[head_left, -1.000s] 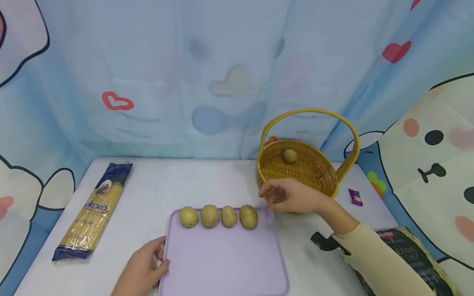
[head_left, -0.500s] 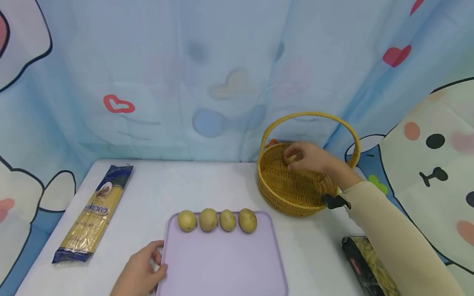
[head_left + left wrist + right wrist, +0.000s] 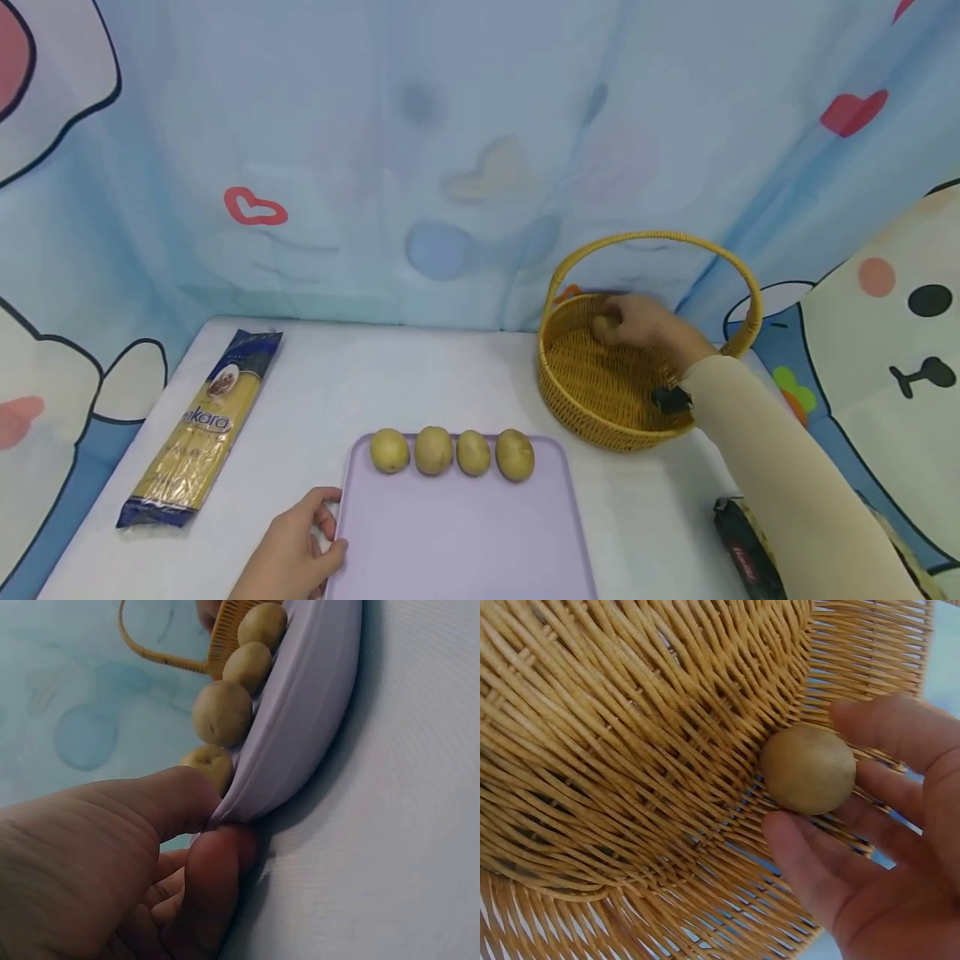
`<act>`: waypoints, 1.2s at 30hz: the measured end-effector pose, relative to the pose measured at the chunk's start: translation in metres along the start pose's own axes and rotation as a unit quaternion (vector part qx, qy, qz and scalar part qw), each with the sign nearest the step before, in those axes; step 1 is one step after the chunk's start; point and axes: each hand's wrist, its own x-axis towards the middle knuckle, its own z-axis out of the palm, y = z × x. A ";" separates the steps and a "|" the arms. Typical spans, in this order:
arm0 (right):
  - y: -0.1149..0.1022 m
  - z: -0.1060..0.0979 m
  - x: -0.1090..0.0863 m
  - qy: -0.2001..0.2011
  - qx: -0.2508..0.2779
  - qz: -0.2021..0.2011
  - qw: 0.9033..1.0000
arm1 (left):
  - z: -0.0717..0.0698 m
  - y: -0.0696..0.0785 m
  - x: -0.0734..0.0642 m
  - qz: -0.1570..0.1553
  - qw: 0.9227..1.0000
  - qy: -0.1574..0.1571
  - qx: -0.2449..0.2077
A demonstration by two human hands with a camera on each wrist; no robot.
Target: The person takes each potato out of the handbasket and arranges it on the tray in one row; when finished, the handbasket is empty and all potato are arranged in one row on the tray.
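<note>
My left hand (image 3: 288,546) pinches the left rim of a lilac tray (image 3: 465,533); in the left wrist view the thumb lies over the rim and a finger under it. Several potatoes (image 3: 433,451) stand in a row along the tray's far edge. My right hand (image 3: 641,323) reaches into a yellow wicker basket (image 3: 592,417) at the back right. Its thumb and fingers curl round a single potato (image 3: 808,769), which rests against the woven wall in the right wrist view. The palm is partly hidden.
A blue and gold pasta packet (image 3: 198,433) lies on the left of the white table (image 3: 375,367). A dark package (image 3: 750,550) lies at the right, partly under the sleeve. The basket's tall handle (image 3: 660,236) arches over my right hand. A printed curtain (image 3: 337,125) hangs behind.
My right hand has moved from beside the tray's far right corner into the basket, where its fingers have closed round the potato. My left hand keeps its place on the tray; the view has shifted slightly.
</note>
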 end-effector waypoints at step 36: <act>-0.089 -0.014 -0.078 0.051 0.073 -0.099 0.991 | -0.009 0.003 0.013 -0.045 0.997 0.051 0.047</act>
